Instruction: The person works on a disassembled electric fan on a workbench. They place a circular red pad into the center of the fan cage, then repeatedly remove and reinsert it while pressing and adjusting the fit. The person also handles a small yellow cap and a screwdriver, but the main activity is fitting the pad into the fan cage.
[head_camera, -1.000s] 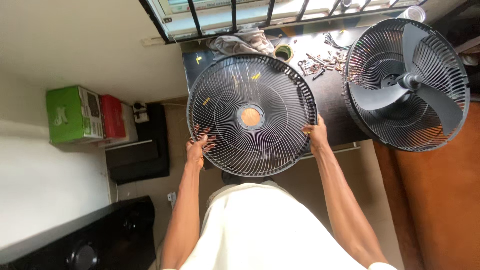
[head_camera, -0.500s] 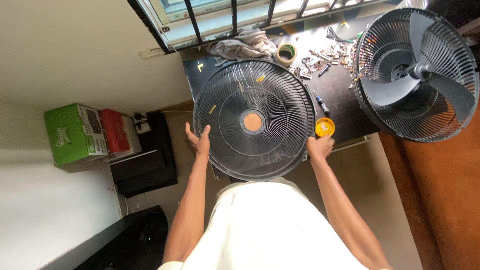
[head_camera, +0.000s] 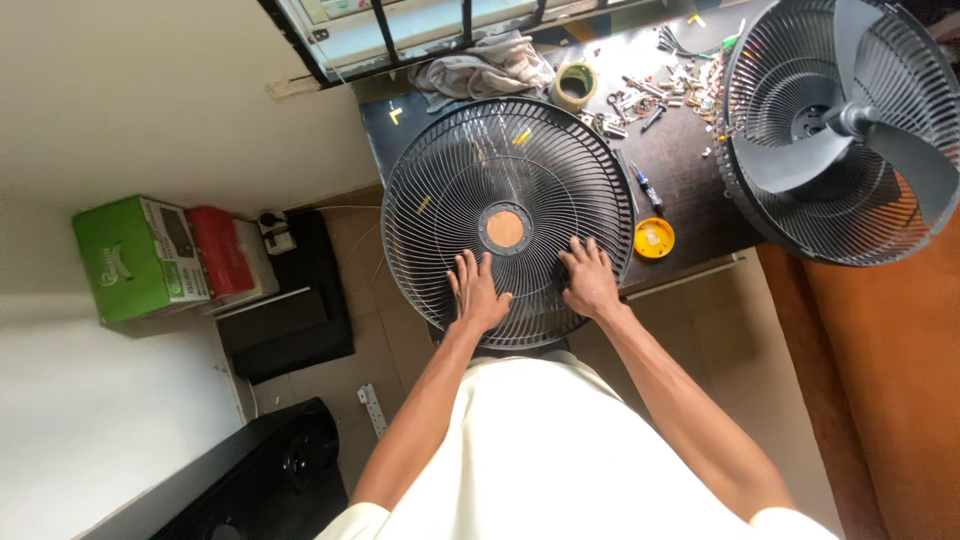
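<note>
Both hands have been moved from the rim onto the face of the round black wire fan guard (head_camera: 508, 222), lying flat at the dark worktable's (head_camera: 690, 190) front edge, left hand (head_camera: 478, 293) and right hand (head_camera: 592, 281) pressed open, nothing grasped, the guard still unmounted from the grey bladed fan (head_camera: 850, 130).

From my seat, the second fan (head_camera: 840, 130) right of the fan guard (head_camera: 508, 222) runs off the top and right edges. My hands cover part of the guard's near wires. The small parts (head_camera: 670, 85) behind the guard are too tiny to identify — screws perhaps, I cannot tell.
</note>
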